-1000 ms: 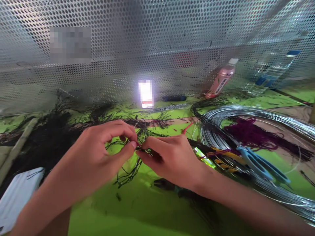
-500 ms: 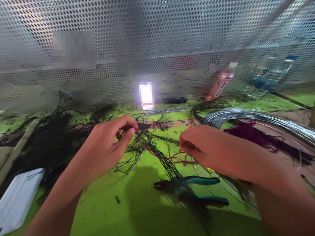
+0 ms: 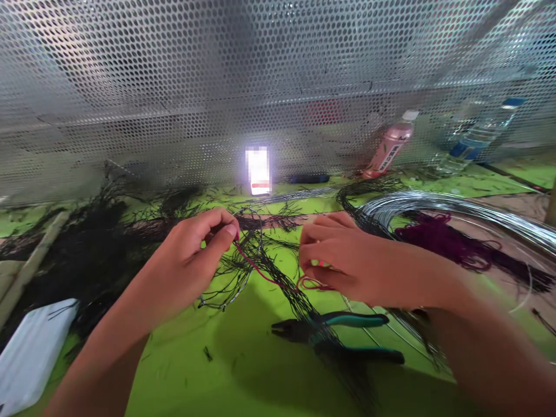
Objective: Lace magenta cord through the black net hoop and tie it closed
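Note:
My left hand (image 3: 197,255) pinches the end of a thin magenta cord (image 3: 260,273) between thumb and forefinger. From there the cord slopes down to the right and ends in small loops under my right hand (image 3: 343,260). The right fingers are curled in, with a small red spot between them; what they hold is hidden. Below and between the hands, a bundle of knotted black strands (image 3: 286,278) runs across the green surface, joined to a wire ring (image 3: 230,298) on the left. Pliers with teal-and-black handles (image 3: 299,330) lie partly under the strands.
A coil of silvery wire (image 3: 434,202) and a purple cord bundle (image 3: 438,234) lie at right. Behind stand a pink bottle (image 3: 388,147), a clear bottle (image 3: 473,145) and a bright lamp (image 3: 259,171) before a perforated metal panel (image 3: 195,75). A white object (image 3: 37,353) sits at left.
My right hand has shifted left and turned, its fingers curling further over. My left hand has moved slightly left, still pinching the magenta cord. The cord loops show less beneath the right hand.

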### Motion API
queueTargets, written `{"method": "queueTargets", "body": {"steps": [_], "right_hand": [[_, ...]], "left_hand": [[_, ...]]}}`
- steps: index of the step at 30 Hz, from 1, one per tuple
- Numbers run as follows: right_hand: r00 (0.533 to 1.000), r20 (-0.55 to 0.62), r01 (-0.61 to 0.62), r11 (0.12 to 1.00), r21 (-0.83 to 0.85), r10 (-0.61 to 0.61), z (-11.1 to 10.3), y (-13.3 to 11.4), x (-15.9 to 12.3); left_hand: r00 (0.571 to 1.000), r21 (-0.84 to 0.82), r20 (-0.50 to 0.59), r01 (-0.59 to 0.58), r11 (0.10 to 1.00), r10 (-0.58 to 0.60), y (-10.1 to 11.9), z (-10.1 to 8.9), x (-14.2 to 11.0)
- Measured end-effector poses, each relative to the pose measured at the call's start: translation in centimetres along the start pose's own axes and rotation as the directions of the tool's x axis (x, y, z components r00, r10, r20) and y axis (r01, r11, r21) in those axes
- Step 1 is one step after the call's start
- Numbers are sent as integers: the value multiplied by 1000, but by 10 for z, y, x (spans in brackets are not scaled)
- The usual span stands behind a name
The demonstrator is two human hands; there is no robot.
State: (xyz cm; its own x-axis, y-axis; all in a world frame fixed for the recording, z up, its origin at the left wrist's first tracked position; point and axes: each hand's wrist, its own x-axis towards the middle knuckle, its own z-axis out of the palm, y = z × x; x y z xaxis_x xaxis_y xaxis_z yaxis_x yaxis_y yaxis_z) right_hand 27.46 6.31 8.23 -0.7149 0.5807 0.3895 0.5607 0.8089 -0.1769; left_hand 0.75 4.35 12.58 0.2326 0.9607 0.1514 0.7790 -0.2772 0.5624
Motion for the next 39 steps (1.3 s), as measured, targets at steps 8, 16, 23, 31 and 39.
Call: {"method": "queueTargets", "body": {"steps": [8,16,23,31,39], "right_hand": [[917,-215,-184,833,522,337,22,-34,37],[844,-257,-33,525,850,470,47,-52,42],[846,-182,-3,346,938,502,49,-50,43],[873,-47,-56,195,979,485,51,-41,46],[867,-58,-112,308,945,495,44,-40,43]], "left_hand": [[1000,-85,21,-15,996,17,2,-1,-1],[998,-37,-27,-50,998,49,6,4,-2],[986,17,-71,-150,989,151,9,5,-4],[961,117,-77,-257,959,266,4,8,-2],[950,146,-22,-304,941,310,-2,0,-4]]}}
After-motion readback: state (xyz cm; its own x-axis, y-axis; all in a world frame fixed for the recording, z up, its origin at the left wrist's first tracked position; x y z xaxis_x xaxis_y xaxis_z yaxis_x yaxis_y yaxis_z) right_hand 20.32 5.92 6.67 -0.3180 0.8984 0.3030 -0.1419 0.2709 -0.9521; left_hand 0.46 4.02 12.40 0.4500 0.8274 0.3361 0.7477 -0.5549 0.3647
